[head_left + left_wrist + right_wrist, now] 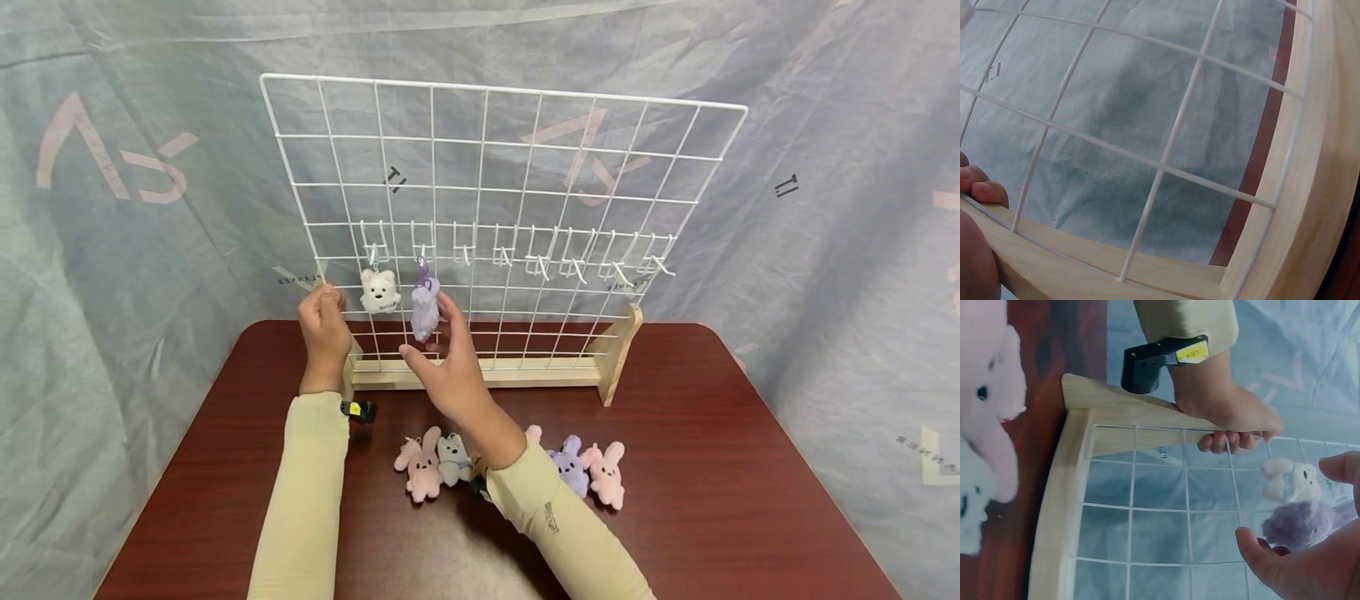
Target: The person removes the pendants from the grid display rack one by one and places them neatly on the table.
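My left hand (325, 325) grips the left side of a white wire grid rack (483, 141), its fingers curled round the edge by the wooden stand (480, 377). A purple plush keychain (424, 310) hangs from the second hook from the left, turned sideways. Beside it is my right hand (453, 371), fingers at its right side and thumb spread apart below. In the right wrist view the thumb is clear of the purple fur (1297, 524). On the leftmost hook hangs a white bear plush keychain (380, 292), facing forward.
Several white hooks (577, 268) continue along the grid to the right. On the dark red table (712, 467) lie more plush keychains: a pink bunny (422, 472), a grey-white bear (453, 458), a purple one (572, 468) and another pink bunny (606, 477). My right forearm partly covers the row.
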`<state>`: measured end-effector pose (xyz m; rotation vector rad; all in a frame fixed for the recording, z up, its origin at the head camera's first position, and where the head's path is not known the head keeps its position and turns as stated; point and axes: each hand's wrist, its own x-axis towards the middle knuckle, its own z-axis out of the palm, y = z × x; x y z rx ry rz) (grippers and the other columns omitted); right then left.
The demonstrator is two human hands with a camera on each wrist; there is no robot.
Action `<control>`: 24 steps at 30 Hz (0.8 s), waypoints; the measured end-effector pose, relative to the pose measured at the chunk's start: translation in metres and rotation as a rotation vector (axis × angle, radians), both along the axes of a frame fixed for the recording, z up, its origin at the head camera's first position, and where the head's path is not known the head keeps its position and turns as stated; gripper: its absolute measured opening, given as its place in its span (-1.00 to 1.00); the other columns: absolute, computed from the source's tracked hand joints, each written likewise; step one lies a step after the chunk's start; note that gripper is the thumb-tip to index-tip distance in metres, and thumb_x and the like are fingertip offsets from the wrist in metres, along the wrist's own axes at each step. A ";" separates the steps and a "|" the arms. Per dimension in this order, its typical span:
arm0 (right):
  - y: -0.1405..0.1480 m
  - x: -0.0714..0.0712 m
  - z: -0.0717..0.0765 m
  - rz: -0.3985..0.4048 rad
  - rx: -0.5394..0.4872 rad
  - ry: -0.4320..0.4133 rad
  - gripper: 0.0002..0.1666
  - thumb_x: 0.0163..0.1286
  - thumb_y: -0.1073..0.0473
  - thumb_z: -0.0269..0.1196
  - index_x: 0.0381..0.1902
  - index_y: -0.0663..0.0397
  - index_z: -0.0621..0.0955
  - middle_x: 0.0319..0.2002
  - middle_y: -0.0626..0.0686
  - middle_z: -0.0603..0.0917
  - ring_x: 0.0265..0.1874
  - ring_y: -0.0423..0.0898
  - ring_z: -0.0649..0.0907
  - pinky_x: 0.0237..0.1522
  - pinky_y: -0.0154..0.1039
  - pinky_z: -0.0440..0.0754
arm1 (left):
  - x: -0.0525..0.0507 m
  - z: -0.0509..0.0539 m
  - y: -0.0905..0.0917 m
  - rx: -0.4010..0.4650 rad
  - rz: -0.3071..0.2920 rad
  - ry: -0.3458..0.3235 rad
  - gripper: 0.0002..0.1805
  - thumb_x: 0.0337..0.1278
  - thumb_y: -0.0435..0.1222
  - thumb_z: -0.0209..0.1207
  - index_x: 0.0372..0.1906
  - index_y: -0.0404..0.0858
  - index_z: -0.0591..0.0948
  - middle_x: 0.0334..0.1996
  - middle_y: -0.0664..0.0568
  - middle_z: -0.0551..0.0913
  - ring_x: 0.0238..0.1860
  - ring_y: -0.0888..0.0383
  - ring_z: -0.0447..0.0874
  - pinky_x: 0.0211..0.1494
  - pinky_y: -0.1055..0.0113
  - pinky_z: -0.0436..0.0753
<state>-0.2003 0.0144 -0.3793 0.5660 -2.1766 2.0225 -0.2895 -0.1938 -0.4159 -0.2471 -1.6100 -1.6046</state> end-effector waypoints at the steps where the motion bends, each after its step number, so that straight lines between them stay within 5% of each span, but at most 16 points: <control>1: 0.000 -0.001 0.001 0.004 -0.005 0.001 0.06 0.38 0.27 0.41 0.67 -0.02 0.10 0.50 0.20 0.38 0.27 0.16 0.59 0.26 0.23 0.60 | 0.000 0.000 0.000 0.000 0.000 -0.001 -0.66 0.23 -0.43 -0.18 -0.66 -0.46 0.17 -0.69 0.24 0.22 -0.64 0.30 0.13 -0.47 0.42 0.14; 5: 0.000 -0.004 0.005 0.024 -0.004 -0.012 0.07 0.40 0.22 0.40 0.69 -0.11 0.08 0.48 0.15 0.40 0.25 0.09 0.58 0.32 0.23 0.58 | 0.000 0.000 0.000 0.003 -0.005 -0.002 -0.66 0.23 -0.43 -0.18 -0.66 -0.47 0.17 -0.70 0.26 0.22 -0.64 0.30 0.13 -0.47 0.43 0.14; 11: 0.000 -0.007 0.011 0.058 0.011 -0.047 0.09 0.40 0.12 0.38 0.70 -0.22 0.03 0.42 0.07 0.47 0.22 -0.04 0.61 0.26 -0.06 0.65 | 0.001 0.000 0.000 0.002 0.000 -0.002 -0.66 0.23 -0.42 -0.18 -0.67 -0.38 0.17 -0.70 0.26 0.21 -0.63 0.32 0.11 -0.46 0.42 0.11; 16: 0.000 -0.010 0.017 0.126 -0.081 -0.091 0.04 0.42 0.20 0.34 0.69 -0.18 0.06 0.41 0.14 0.49 0.22 -0.03 0.63 0.10 -0.30 0.67 | 0.001 -0.001 0.000 0.009 -0.002 -0.002 -0.66 0.22 -0.43 -0.18 -0.69 -0.28 0.18 -0.70 0.20 0.20 -0.63 0.32 0.11 -0.46 0.42 0.11; 24: 0.001 -0.014 0.025 0.212 -0.234 -0.183 -0.11 0.47 0.29 0.22 0.67 -0.14 0.19 0.38 0.23 0.51 0.10 -0.13 0.64 0.05 -0.35 0.69 | 0.000 0.000 0.001 0.007 -0.031 0.027 -0.65 0.24 -0.44 -0.18 -0.65 -0.47 0.12 -0.69 0.24 0.15 -0.63 0.29 0.03 -0.46 0.39 0.06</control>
